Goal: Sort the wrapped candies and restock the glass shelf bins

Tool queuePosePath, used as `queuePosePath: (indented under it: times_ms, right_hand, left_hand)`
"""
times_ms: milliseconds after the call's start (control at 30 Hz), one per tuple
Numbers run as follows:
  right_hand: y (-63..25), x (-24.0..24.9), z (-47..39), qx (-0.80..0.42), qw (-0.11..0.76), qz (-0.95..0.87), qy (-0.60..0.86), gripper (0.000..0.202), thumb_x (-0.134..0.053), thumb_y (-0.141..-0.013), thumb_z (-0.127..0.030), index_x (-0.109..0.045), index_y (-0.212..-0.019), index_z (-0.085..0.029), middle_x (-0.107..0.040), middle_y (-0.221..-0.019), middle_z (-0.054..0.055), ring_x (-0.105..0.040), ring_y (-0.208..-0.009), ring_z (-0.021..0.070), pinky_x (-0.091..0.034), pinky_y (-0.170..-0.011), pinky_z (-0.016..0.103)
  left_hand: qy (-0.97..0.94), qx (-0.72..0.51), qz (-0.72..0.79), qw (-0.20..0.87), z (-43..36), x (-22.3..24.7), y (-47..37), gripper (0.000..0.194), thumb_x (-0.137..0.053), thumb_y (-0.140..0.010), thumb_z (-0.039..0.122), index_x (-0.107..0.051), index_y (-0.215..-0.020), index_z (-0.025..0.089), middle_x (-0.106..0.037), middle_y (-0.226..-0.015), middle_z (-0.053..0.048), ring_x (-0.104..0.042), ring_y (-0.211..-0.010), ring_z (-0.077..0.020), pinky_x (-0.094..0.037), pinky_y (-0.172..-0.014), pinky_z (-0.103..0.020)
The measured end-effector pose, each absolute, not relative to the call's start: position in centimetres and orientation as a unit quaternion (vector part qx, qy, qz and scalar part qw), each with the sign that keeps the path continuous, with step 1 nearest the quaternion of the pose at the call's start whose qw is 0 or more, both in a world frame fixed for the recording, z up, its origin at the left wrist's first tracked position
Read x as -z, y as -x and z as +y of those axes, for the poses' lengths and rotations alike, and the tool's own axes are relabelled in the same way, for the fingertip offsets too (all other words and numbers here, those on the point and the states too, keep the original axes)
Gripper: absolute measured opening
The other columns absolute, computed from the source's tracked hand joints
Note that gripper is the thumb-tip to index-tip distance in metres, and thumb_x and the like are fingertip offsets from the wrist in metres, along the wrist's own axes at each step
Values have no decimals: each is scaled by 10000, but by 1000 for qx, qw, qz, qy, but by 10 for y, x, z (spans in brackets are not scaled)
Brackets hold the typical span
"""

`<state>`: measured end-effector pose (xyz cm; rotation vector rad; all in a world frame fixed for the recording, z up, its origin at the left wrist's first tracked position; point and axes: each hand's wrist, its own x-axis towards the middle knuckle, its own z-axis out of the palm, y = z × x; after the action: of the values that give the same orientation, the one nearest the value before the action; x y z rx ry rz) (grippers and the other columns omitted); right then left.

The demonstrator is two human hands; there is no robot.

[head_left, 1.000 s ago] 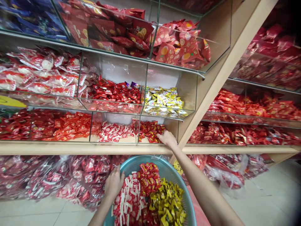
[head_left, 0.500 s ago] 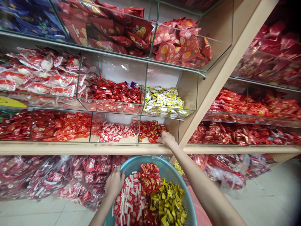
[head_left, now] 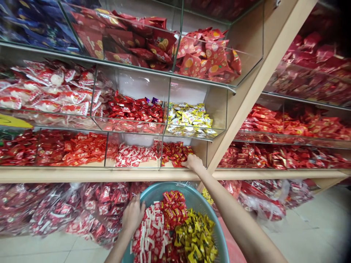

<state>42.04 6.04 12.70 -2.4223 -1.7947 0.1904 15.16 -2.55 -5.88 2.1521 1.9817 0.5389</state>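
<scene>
My left hand (head_left: 132, 214) is closed over the left rim of a round teal plastic basket (head_left: 221, 228), its thumb side towards the inside. White-and-red wrapped candies (head_left: 150, 233), red wrapped candies (head_left: 174, 206) and yellow-and-black wrapped candies (head_left: 196, 237) lie in separate heaps within it. Ahead, my right hand (head_left: 194, 163) reaches over the front of a low clear bin (head_left: 201, 151). Its fingers curl down at the right edge of a pile of small red candies (head_left: 177, 152). The fingertips are hidden, so whatever they hold does not show.
Clear-fronted bins of wrapped sweets rise in tiers above, with yellow-and-white candies (head_left: 189, 117) just over my right hand. A wooden shelf edge (head_left: 95, 176) runs before the lowest bins. A slanting wooden divider (head_left: 246, 106) stands at right. Plastic bags of candy (head_left: 101, 204) lie beneath.
The view has shifted slightly, so the shelves sit a little lower and the divider further left. My right hand stays at the red candies, and my left hand stays on the basket rim.
</scene>
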Motion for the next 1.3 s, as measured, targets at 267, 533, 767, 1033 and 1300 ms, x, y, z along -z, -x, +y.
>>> queuePosePath:
  times_ms: [267,533,767,1033,1300]
  right_hand:
    - [-431,-119,61,-81,89,-635,763,320,-615,-679,-397,-602,-933,-203,-633,-1023,93,-608,-931,236,-448,-712,284]
    - [-427,-125,62,-95,53,-601,792,559,-682,-594,-496,-580,-1016,-144,-575,-1132,171,-547,-1053,295,-432,-820,348]
    - [-425,-128,60,-104,47,-604,789,560,-692,-600,-487,-583,-1021,-135,-573,-1131,184,-547,-1057,292,-432,-828,339]
    - [-425,-126,57,-100,64,-596,794,378,-592,-715,-402,-612,-993,-148,-596,-1095,162,-578,-1002,272,-450,-775,321]
    - [-424,-126,55,-96,64,-573,811,381,-563,-728,-323,-607,-1054,-132,-590,-1124,166,-571,-1026,271,-457,-778,317]
  left_hand:
    - [-719,-180,666,85,-25,60,-152,431,-276,-886,329,-501,-1193,127,-605,-1136,-141,-635,-892,-202,-488,-715,-300]
    - [-721,-170,666,86,-26,55,-153,429,-282,-886,314,-473,-1223,130,-591,-1159,-145,-616,-956,-211,-475,-755,-309]
    - [-719,-169,668,86,-26,53,-153,428,-280,-884,311,-470,-1226,136,-589,-1167,-134,-623,-930,-201,-478,-727,-296]
    - [-721,-188,662,82,-24,63,-151,436,-275,-885,314,-483,-1212,113,-621,-1105,-138,-636,-875,-200,-494,-718,-312]
    - [-721,-182,664,76,-25,58,-152,430,-289,-880,316,-491,-1205,119,-610,-1127,-137,-639,-865,-196,-494,-702,-302]
